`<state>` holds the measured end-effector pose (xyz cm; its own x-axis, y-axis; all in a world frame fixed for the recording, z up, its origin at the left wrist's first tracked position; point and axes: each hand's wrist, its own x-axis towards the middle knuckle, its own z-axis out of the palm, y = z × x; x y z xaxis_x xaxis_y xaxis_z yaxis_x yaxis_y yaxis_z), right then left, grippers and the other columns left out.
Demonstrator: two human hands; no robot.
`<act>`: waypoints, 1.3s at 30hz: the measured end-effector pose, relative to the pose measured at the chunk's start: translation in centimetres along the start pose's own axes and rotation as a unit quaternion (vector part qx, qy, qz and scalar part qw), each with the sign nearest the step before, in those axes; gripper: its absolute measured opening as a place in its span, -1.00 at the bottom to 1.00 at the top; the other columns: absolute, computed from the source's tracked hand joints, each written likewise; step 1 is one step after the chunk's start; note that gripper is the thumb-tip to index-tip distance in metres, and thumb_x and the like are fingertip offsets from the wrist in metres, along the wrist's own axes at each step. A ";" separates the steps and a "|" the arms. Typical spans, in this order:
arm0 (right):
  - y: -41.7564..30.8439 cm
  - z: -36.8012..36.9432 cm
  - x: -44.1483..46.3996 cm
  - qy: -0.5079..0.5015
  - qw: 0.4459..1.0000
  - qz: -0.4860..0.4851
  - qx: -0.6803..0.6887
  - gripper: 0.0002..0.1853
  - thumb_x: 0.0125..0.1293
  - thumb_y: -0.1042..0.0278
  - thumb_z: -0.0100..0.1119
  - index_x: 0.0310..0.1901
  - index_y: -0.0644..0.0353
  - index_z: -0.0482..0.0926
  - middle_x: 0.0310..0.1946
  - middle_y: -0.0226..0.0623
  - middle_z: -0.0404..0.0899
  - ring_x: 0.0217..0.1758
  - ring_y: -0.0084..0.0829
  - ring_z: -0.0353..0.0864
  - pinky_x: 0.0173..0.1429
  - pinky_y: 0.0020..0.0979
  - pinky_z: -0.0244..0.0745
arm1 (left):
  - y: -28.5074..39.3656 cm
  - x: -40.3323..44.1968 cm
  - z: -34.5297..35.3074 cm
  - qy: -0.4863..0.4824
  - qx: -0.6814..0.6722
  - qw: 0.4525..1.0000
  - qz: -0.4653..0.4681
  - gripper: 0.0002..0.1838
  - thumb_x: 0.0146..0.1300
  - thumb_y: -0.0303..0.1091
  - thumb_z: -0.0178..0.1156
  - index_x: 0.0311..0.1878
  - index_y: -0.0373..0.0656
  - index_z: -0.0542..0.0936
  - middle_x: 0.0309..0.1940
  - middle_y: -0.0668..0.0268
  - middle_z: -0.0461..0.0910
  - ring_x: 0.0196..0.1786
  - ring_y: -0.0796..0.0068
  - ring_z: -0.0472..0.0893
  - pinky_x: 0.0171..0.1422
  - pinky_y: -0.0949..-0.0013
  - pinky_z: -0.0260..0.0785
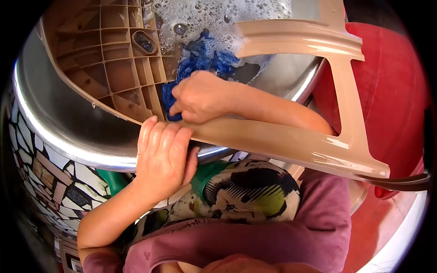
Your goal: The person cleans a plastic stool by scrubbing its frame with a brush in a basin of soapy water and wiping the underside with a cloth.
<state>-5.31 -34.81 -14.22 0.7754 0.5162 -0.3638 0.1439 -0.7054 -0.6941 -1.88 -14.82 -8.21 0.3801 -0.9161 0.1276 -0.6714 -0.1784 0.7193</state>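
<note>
A tan plastic chair [273, 139] lies tilted across a metal basin, its ribbed underside at the upper left. My left hand [164, 152] is wrapped over the chair's near edge at the basin rim. Inside the frame of the chair, my right hand [198, 96] is closed on a wet blue cloth [200, 59], which rests against the ribs and trails into the foam. Part of my right forearm passes beneath the chair's long side piece.
The metal basin [59, 132] holds soapy water with white foam [205, 16]. Its outer wall has mosaic tiles [50, 177]. A large red container [387, 91] stands at the right, beside the chair's back frame.
</note>
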 end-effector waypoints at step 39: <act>-0.3 -1.0 1.8 0.215 0.956 0.162 0.114 -0.53 0.19 0.14 0.28 0.05 0.09 0.33 -0.55 -0.23 0.53 -0.41 -0.06 0.59 -0.34 -0.15 0.42 | 0.3 0.3 -0.4 0.025 -0.029 0.999 -0.002 -0.54 -0.10 -0.41 0.28 -0.05 -0.25 0.44 -0.25 0.14 0.45 -0.16 0.12 0.46 0.25 -0.02 0.23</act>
<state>-3.34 -34.19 -14.03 0.9450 0.0072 -0.3270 -0.2454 -0.6454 -0.7234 -1.67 -15.05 -7.68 0.4152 -0.8959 0.1582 -0.6327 -0.1595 0.7578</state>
